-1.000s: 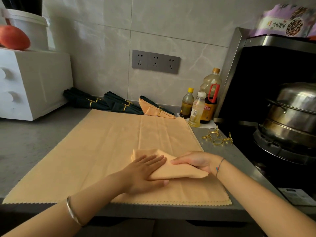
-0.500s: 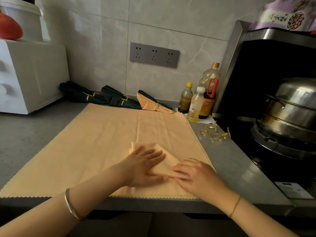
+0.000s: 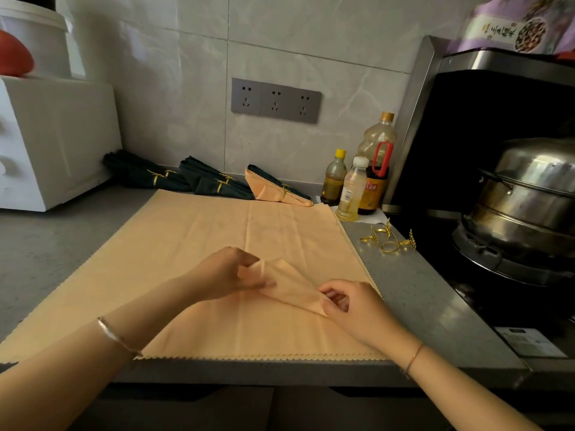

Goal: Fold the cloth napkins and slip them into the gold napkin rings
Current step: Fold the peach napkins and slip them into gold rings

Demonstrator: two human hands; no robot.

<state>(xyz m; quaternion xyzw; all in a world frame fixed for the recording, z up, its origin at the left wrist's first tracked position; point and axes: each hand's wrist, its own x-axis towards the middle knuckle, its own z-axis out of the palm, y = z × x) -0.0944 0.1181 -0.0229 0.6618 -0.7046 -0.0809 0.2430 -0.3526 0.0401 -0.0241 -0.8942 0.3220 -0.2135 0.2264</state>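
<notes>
A peach napkin (image 3: 289, 284), folded into a narrow strip, is lifted slightly off a large flat peach cloth (image 3: 193, 262). My left hand (image 3: 224, 275) pinches its upper left end, and my right hand (image 3: 351, 306) pinches its lower right tip. Loose gold napkin rings (image 3: 387, 241) with leaf ornaments lie on the grey counter (image 3: 413, 293) to the right of the cloth. At the back by the wall lie several dark green napkins (image 3: 174, 180) in gold rings, and one peach-and-green napkin (image 3: 273, 192) in a ring.
A white drawer unit (image 3: 53, 141) stands at the back left. Three bottles (image 3: 364, 178) stand at the back right beside a black stove with a steel steamer pot (image 3: 529, 194). The counter's front edge runs just below my wrists.
My left hand has gone from pressing flat on the folded napkin to pinching its end. My right hand now pinches the other tip, and the napkin has risen off the cloth as a narrower strip.
</notes>
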